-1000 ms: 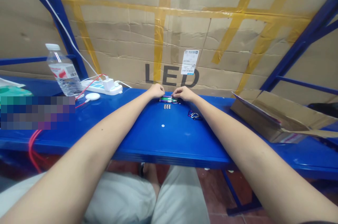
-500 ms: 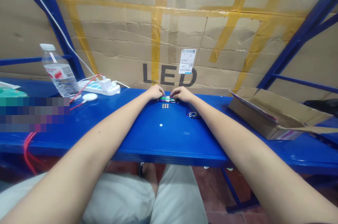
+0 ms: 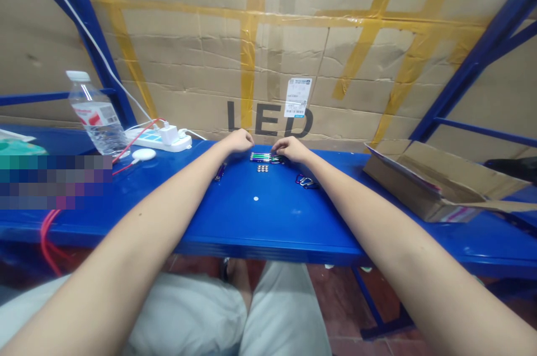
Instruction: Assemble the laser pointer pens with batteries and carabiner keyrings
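Note:
Slim shiny tubes (image 3: 260,157), silver, green and purple, lie side by side on the blue table, with dark ring-like fittings at their right end. My right hand (image 3: 291,149) has its fingers bent and closed on that right end. To the left, my left hand (image 3: 240,142) is apart from the tubes, fingers loosely curved with nothing visible in them. Several small silver button-like pieces (image 3: 262,168) sit in rows just in front of the tubes. Nearer me is a small white disc (image 3: 255,198). Carabiners (image 3: 306,181) lie beside my right forearm, and small dark purple pieces (image 3: 220,171) beside my left.
An open cardboard box (image 3: 423,183) stands at the right. On the left are a water bottle (image 3: 94,115), a white power strip (image 3: 182,142) with plugs, a round white charger (image 3: 144,154) and red cables (image 3: 47,233). A large taped cardboard sheet (image 3: 188,76) rises behind the table.
My left hand has moved left and slightly up, off the tubes, uncovering their left end. The dark purple pieces by my left forearm now show. My right hand has hardly moved.

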`<action>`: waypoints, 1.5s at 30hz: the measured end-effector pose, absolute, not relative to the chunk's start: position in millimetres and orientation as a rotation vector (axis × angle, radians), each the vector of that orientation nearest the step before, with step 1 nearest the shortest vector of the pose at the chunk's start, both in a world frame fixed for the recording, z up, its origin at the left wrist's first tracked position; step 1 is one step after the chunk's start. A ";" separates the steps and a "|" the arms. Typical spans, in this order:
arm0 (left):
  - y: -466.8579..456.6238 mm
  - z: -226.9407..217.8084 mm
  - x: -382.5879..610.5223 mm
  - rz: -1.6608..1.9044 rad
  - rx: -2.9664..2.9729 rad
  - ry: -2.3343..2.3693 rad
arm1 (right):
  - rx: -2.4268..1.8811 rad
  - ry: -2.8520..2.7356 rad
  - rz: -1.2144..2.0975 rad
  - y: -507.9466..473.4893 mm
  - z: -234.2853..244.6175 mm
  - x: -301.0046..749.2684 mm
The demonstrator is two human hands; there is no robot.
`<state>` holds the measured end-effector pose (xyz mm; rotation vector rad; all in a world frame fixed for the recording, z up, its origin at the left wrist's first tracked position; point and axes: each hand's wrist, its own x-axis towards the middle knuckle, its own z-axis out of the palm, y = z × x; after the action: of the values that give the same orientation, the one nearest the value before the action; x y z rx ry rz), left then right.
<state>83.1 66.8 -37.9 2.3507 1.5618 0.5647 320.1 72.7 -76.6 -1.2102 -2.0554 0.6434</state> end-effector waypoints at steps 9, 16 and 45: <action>29.5 13.2 16.6 -0.191 2.345 1.651 | -1.177 -2.085 0.367 32.0 -54.4 320.0; 26.6 3.6 19.2 -0.113 2.460 1.555 | -1.080 -2.310 0.156 -13.0 -50.6 297.9; 17.2 2.4 24.7 -0.124 2.404 1.381 | -1.017 -2.401 0.031 -26.5 -48.5 284.7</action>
<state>24.7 17.2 2.4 2.4038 1.3807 -0.1242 284.7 -26.5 -48.5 -1.0167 -2.4014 0.0312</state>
